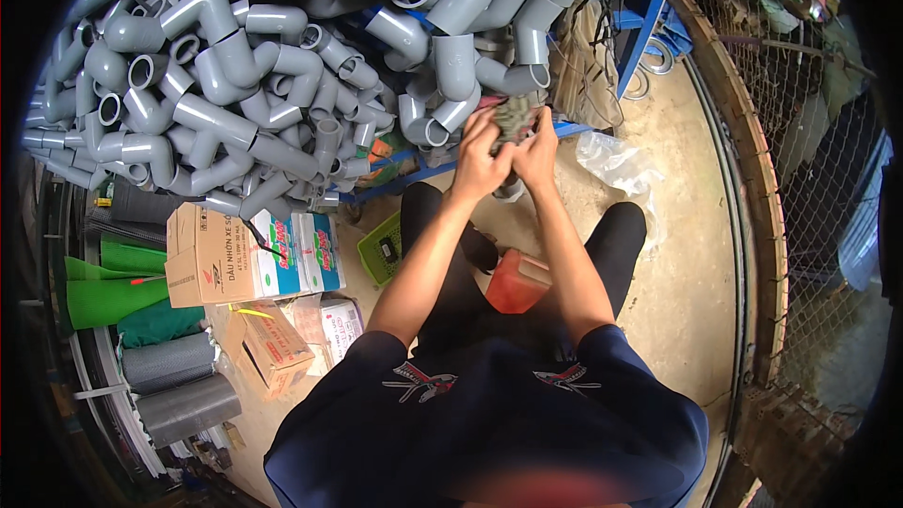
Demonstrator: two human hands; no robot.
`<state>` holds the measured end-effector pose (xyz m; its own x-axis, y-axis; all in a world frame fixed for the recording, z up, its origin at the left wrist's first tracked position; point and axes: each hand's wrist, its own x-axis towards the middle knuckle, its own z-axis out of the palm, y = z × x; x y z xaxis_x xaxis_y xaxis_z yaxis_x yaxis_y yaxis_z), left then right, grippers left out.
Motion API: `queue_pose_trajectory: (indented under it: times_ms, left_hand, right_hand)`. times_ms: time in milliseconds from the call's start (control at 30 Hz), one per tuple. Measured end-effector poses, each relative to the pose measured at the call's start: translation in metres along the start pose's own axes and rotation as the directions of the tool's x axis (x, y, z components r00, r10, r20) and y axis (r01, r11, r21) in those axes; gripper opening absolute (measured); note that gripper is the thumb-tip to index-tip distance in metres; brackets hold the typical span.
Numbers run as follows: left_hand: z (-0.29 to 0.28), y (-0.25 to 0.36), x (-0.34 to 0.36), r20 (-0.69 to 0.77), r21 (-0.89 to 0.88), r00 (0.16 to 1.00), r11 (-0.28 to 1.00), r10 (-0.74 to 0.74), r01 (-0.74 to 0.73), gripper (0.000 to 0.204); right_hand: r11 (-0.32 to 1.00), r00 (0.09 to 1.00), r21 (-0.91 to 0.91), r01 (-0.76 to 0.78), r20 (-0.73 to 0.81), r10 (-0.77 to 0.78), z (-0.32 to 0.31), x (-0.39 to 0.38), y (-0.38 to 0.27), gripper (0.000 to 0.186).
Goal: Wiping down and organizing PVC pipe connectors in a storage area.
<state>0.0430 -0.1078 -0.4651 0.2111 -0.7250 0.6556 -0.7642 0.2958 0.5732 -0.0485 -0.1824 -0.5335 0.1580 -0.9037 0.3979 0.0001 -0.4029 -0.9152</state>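
Observation:
My left hand (480,162) and my right hand (538,152) are raised together in front of me, both gripping a crumpled, mottled grey-green cloth (515,119). The cloth sits at the edge of a big heap of grey plastic pipe fittings (235,85). A grey ring-shaped fitting (509,192) shows just below my hands; whether a hand holds it is unclear. I am seated, with a red plastic container (516,280) between my knees.
The fittings lie on a blue metal rack (640,28). Cardboard boxes (216,259), a green basket (381,246), rolls of green and grey mesh (160,357) stand at the left. A clear plastic bag (616,162) lies on the concrete floor; a wire fence (800,179) runs along the right.

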Motion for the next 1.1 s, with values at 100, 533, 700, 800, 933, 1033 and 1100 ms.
queue_pose_trajectory:
  times_ms: [100,533,700,800,933,1033,1100]
  left_hand:
    - [-0.005,-0.019,-0.021,0.004,-0.284,0.936,0.897,-0.353,0.339,0.025]
    - [0.063,-0.127,-0.044,0.168,-0.770,0.592,0.270,-0.789,0.578,0.044]
    - [0.070,-0.160,-0.051,0.263,-0.805,0.662,0.217,-0.702,0.551,0.048]
    - [0.065,-0.151,-0.049,0.419,-0.713,0.555,0.117,-0.719,0.691,0.049]
    - [0.056,-0.116,-0.025,0.536,-0.606,0.471,0.069,-0.701,0.793,0.046]
    - [0.031,-0.118,-0.029,0.459,-0.474,0.464,0.232,-0.758,0.849,0.044]
    - [0.026,-0.073,-0.024,-0.007,-0.275,0.872,0.839,-0.489,0.469,0.043]
  right_hand:
    - [0.974,0.982,0.202,-0.105,0.175,0.070,-0.013,0.008,0.008,0.046]
    - [0.571,0.640,0.388,-0.723,0.687,0.344,-0.051,0.023,0.043,0.049]
    - [0.090,0.456,0.453,-0.887,0.830,0.321,-0.044,0.023,0.058,0.062]
    - [-0.027,0.377,0.398,-0.917,0.887,0.268,-0.048,0.027,0.088,0.066]
    - [-0.122,0.367,0.384,-0.915,0.919,0.142,-0.050,0.028,0.113,0.071]
    - [-0.093,0.341,0.358,-0.929,0.927,0.160,-0.036,0.026,0.100,0.069]
    - [0.119,0.414,0.397,-0.910,0.882,0.223,-0.047,0.021,0.097,0.064]
